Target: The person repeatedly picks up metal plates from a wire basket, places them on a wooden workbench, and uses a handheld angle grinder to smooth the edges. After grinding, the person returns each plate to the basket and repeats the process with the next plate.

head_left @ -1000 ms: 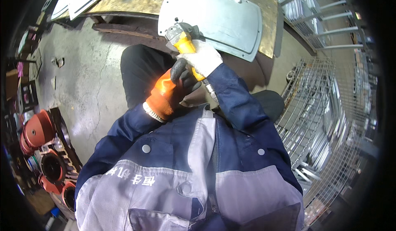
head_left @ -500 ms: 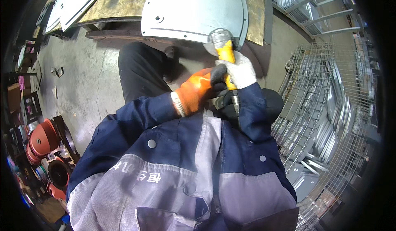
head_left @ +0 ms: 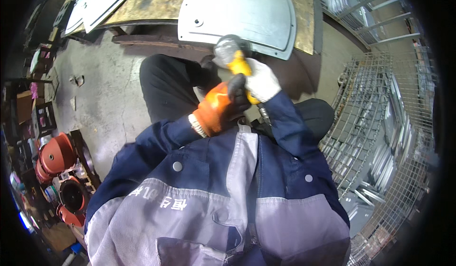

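My right hand (head_left: 263, 80), in a white glove, is closed round the yellow body of an air-powered angle grinder (head_left: 241, 66). Its round grey head is smeared by motion and points up and left, just off the near edge of a pale metal plate (head_left: 237, 17). My left hand (head_left: 219, 103) wears an orange glove with dark fingers, which are curled against the rear of the grinder's body. A metal hose fitting (head_left: 264, 115) runs from the tool's back end beside my right sleeve. Whether the head touches the plate cannot be made out.
The plate lies on a wooden workbench (head_left: 152, 5), with more pale plates (head_left: 102, 2) at its far left. Wire mesh cages (head_left: 356, 119) holding metal parts stand on the right. Reddish round pots (head_left: 59, 153) sit at the left. My knees are below the bench edge.
The grinder's head has swung left and away from the plate's near right corner, both hands moving with it. The whole view has shifted slightly.
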